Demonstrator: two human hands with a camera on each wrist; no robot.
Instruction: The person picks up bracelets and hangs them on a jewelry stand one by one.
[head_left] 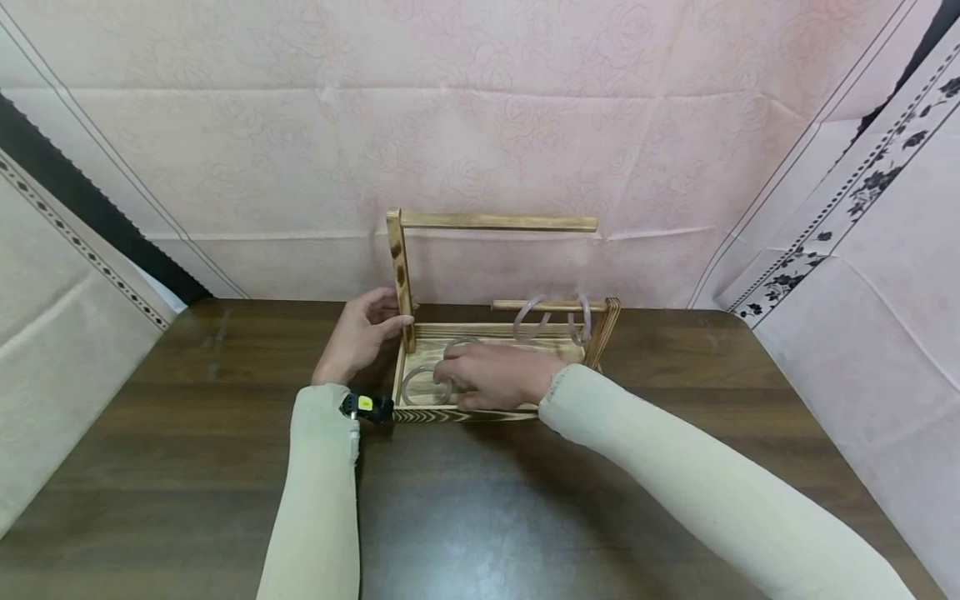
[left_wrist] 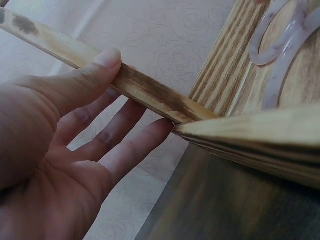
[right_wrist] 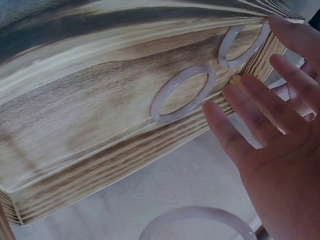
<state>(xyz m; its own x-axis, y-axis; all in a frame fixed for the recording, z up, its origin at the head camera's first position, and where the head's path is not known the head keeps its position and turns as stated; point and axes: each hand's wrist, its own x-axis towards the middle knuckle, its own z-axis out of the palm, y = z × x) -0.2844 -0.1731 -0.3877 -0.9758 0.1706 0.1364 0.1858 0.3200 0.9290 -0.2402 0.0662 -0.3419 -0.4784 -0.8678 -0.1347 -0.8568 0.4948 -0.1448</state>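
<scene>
A wooden stand sits on the dark table; its flat base [head_left: 465, 414] carries a tall post [head_left: 401, 275] with a top bar [head_left: 495, 222]. A short post [head_left: 603, 333] holds a lower bar [head_left: 551, 306], from which two translucent rings [head_left: 528, 321] hang. My left hand [head_left: 363, 333] is at the foot of the tall post [left_wrist: 150, 92], thumb resting on it and fingers [left_wrist: 125, 150] straight behind it. My right hand [head_left: 495, 375] hovers flat over the base [right_wrist: 75, 115] with fingers [right_wrist: 250, 115] spread, beside a loose ring [right_wrist: 182, 94] and another ring [right_wrist: 243, 46].
The brown table [head_left: 480, 517] stretches wide in front of the stand and to both sides. Pink patterned cloth [head_left: 480, 125] hangs behind and along both sides. A small black and yellow device [head_left: 366, 406] sits at my left wrist.
</scene>
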